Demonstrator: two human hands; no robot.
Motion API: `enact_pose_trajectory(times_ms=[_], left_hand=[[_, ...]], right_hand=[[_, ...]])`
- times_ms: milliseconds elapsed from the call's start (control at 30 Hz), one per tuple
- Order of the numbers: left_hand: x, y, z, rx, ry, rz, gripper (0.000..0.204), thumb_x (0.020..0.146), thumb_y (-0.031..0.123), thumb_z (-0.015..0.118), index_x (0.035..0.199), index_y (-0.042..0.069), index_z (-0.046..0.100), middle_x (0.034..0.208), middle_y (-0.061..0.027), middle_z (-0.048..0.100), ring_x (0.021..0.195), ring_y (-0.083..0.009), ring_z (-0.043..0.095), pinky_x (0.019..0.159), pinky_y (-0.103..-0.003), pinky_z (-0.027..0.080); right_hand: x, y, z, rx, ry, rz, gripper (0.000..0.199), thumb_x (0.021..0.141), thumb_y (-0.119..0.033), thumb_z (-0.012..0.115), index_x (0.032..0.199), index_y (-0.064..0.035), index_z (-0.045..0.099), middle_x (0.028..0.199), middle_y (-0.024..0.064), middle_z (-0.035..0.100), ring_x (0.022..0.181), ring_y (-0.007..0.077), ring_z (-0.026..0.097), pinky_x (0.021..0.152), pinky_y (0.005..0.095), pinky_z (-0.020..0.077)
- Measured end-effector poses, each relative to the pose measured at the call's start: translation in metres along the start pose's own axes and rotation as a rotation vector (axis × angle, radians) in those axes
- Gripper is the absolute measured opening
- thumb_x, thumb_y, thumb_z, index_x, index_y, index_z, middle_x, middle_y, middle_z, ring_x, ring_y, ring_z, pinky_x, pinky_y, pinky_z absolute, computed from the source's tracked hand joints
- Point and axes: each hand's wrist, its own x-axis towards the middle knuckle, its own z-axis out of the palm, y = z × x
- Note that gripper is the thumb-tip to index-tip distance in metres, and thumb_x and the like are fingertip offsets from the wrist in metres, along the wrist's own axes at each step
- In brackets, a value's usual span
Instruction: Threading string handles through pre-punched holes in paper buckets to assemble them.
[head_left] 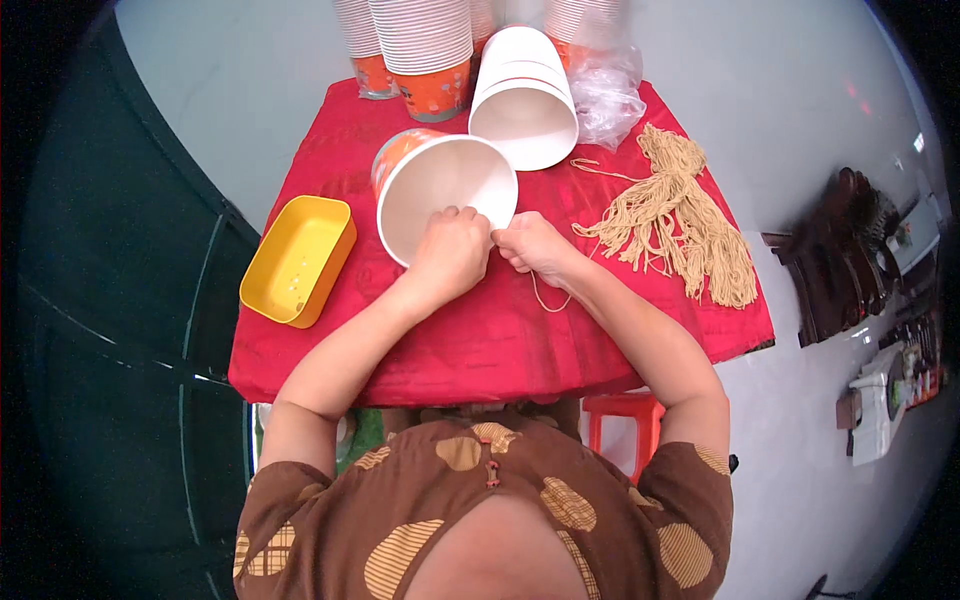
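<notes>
A paper bucket [390, 165] with an orange printed outside and white inside lies tipped, its mouth toward me. My left hand [455, 250] is closed at the near right part of its rim, with curled fingers reaching into the mouth. Close beside it, my right hand [532, 245] pinches a thin tan string [546, 305] at the bucket's right edge. A loose end of that string hangs in a loop below my right hand. What the left fingertips touch inside the bucket is partly hidden.
A red cloth [480, 350] covers the table. On the left sits a yellow tray [345, 250] with small bits inside; on the right lies a bundle of tan strings [690, 215]. White nested buckets [525, 70], bucket stacks [425, 40] and clear plastic [608, 100] occupy the back.
</notes>
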Motion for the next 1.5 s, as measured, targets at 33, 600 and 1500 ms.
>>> enact_pose_trajectory(times_ms=[33,600,1500], left_hand=[[-0.001,0.000,0.003,0.001,0.000,0.000,0.008,0.076,0.006,0.060,0.074,-0.001,0.063,0.082,-0.0181,0.064,0.079,-0.0350,0.062,0.072,-0.044,0.049],[0.006,-0.001,0.040,-0.410,0.010,-0.172,0.011,0.081,0.004,0.057,0.078,-0.006,0.059,0.091,-0.0231,0.060,0.087,-0.0393,0.059,0.078,-0.045,0.048],[0.018,-0.011,0.047,-1.171,-0.246,-0.630,0.012,0.089,0.008,0.058,0.082,-0.001,0.062,0.063,-0.0038,0.056,0.050,-0.0095,0.052,0.041,-0.025,0.041]], right_hand=[[0.002,0.001,-0.002,-0.078,0.011,0.027,0.024,0.085,-0.009,0.057,0.062,-0.0078,0.052,0.056,-0.0027,0.046,0.045,0.0076,0.038,0.040,0.0254,0.0275],[0.000,0.015,-0.003,-1.152,0.589,-0.289,0.034,0.085,-0.030,0.064,0.077,0.0016,0.070,0.074,0.0258,0.066,0.072,0.0405,0.067,0.065,0.0505,0.0537],[-0.006,0.001,-0.019,-1.176,0.358,-0.129,0.034,0.090,-0.028,0.055,0.082,0.0015,0.070,0.083,0.0253,0.067,0.082,0.0406,0.067,0.074,0.0503,0.0516]])
